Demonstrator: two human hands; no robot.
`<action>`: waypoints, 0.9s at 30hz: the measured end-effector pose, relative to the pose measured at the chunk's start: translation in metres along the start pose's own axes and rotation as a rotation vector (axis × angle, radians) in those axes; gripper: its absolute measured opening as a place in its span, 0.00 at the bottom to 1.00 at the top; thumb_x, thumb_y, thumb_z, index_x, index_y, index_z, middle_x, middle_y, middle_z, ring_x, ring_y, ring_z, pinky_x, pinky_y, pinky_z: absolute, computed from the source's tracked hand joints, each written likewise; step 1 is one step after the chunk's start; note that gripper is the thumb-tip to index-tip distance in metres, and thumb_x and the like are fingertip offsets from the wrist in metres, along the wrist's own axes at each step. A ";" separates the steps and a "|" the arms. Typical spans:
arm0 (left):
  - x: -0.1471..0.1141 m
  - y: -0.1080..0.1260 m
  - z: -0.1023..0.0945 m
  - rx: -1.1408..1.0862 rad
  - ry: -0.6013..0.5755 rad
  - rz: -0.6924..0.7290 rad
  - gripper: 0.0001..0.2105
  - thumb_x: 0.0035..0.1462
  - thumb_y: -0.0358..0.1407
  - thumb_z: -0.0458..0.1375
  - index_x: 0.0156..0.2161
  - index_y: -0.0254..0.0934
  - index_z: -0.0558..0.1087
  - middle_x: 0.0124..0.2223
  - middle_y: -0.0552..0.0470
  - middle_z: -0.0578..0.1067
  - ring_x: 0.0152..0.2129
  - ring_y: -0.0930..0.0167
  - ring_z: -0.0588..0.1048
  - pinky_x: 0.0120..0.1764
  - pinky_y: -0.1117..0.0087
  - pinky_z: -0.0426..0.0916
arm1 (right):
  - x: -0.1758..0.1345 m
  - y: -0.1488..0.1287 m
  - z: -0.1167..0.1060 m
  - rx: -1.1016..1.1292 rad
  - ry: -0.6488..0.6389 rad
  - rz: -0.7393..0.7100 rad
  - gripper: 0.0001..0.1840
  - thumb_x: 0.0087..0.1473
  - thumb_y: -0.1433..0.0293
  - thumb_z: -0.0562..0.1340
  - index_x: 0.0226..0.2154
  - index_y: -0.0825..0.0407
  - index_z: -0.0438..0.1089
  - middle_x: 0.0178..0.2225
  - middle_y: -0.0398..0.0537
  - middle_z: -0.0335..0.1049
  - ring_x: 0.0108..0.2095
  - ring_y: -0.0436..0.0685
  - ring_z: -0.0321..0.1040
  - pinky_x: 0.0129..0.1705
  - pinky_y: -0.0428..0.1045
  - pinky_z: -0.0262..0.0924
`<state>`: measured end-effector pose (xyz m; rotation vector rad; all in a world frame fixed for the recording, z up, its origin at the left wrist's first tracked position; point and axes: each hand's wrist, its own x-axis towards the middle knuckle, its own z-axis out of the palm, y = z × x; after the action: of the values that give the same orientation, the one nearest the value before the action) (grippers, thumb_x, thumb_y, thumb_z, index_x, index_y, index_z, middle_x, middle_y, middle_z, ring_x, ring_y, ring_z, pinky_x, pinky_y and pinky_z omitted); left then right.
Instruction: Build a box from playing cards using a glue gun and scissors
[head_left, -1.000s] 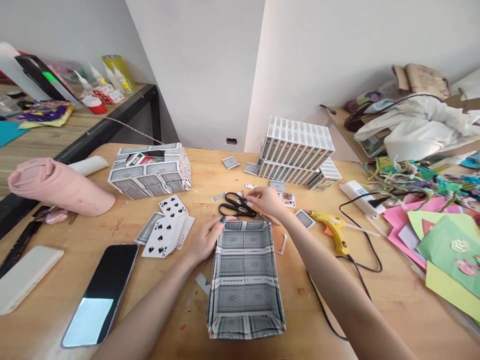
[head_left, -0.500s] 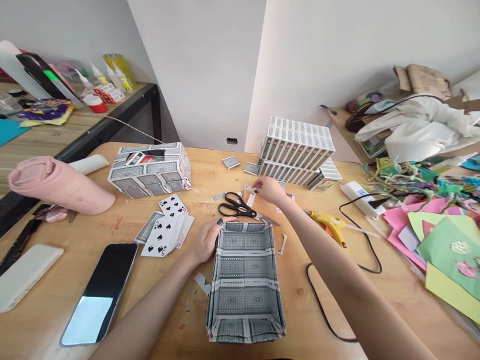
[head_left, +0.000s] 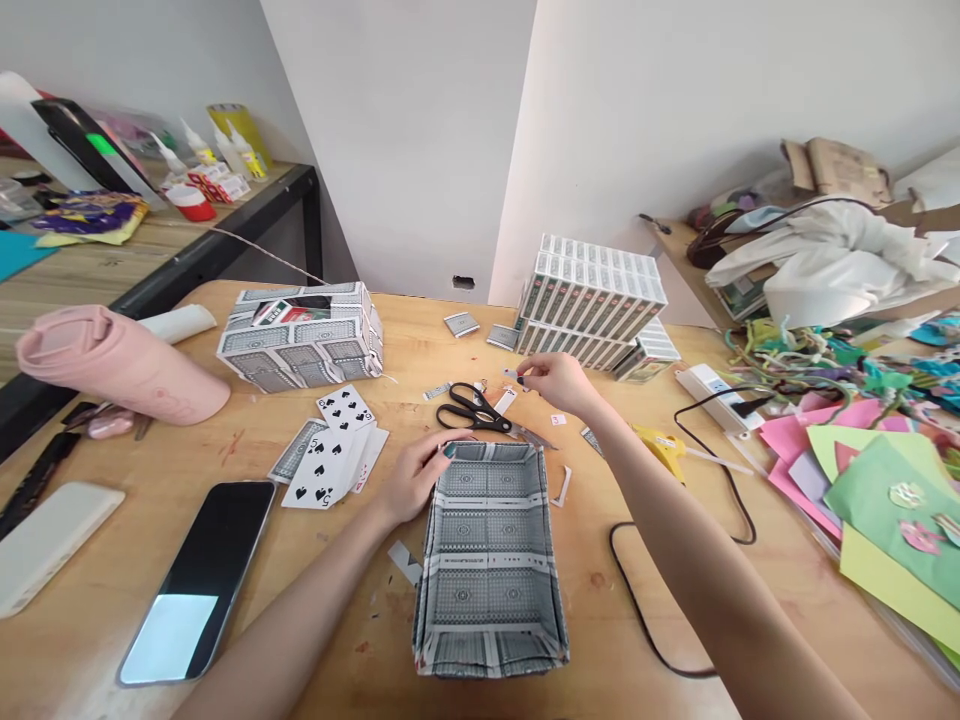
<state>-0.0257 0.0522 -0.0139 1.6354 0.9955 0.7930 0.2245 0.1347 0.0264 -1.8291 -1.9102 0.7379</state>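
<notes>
An open box made of playing cards stands in front of me, grey patterned card backs lining its inside. My left hand grips its far left corner, the thumb over the rim. Beyond the box, my right hand pinches a small white paper scrap between thumb and finger, above the table. Black-handled scissors lie between the box and my right hand, with card scraps around them. Several loose playing cards lie to the left of my left hand.
Stacked card decks stand at the back. A covered card box, a pink tumbler and a phone are on the left. To the right are a yellow glue gun, a power strip and coloured paper.
My right hand has lifted slightly and moved a little to the right, and the white paper scrap is now up between its fingers. My left hand stays on the box corner.
</notes>
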 end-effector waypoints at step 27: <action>0.001 -0.004 0.000 -0.026 0.056 0.015 0.21 0.61 0.42 0.42 0.45 0.34 0.73 0.46 0.45 0.75 0.44 0.64 0.71 0.47 0.64 0.64 | 0.003 -0.030 0.042 -0.053 -0.186 -0.311 0.06 0.49 0.69 0.60 0.31 0.49 0.73 0.33 0.43 0.72 0.31 0.49 0.66 0.35 0.44 0.57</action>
<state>-0.0258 0.0539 -0.0176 1.6070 1.0091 0.8622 0.1749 0.1328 0.0113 -1.4836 -2.2845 0.7771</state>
